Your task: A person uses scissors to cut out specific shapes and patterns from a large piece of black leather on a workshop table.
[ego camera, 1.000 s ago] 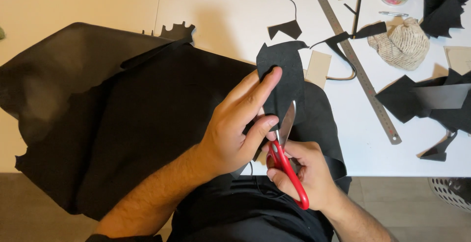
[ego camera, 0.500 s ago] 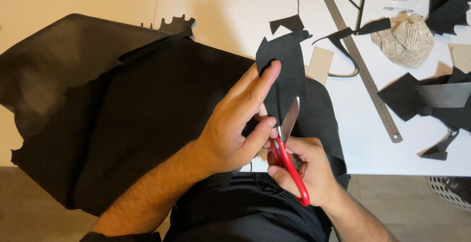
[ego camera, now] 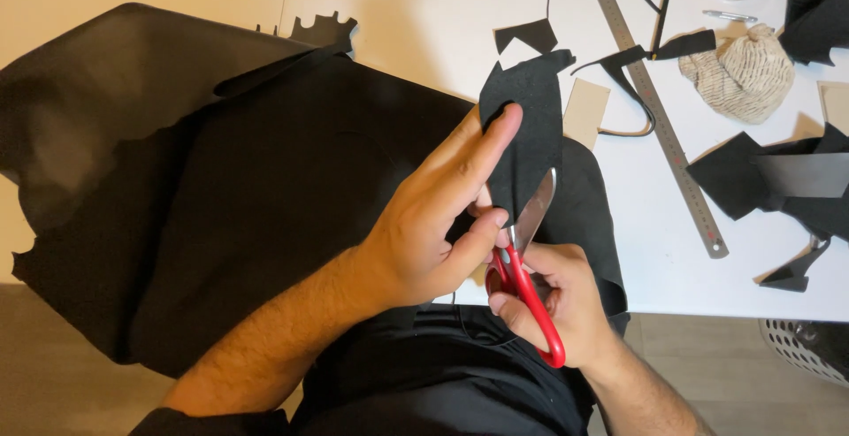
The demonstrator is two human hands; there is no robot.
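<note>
my left hand (ego camera: pixel 433 224) pinched the black leather piece (ego camera: pixel 526 131) taut just above the scissors (ego camera: pixel 523 263), so my right hand (ego camera: pixel 557 308), clamped on the handles, could cut clean.

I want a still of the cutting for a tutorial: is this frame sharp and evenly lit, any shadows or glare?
Head view: left hand, right hand and red scissors are sharp; soft shadows fall on the white table; a faint sheen shows on the large black sheet, whose folds lose detail; the metal ruler shows no harsh glare.

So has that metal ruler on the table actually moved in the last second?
Cannot tell. The metal ruler sits differently in the picture, but so do the ball of twine and table around it, so the head camera shifted.
</note>
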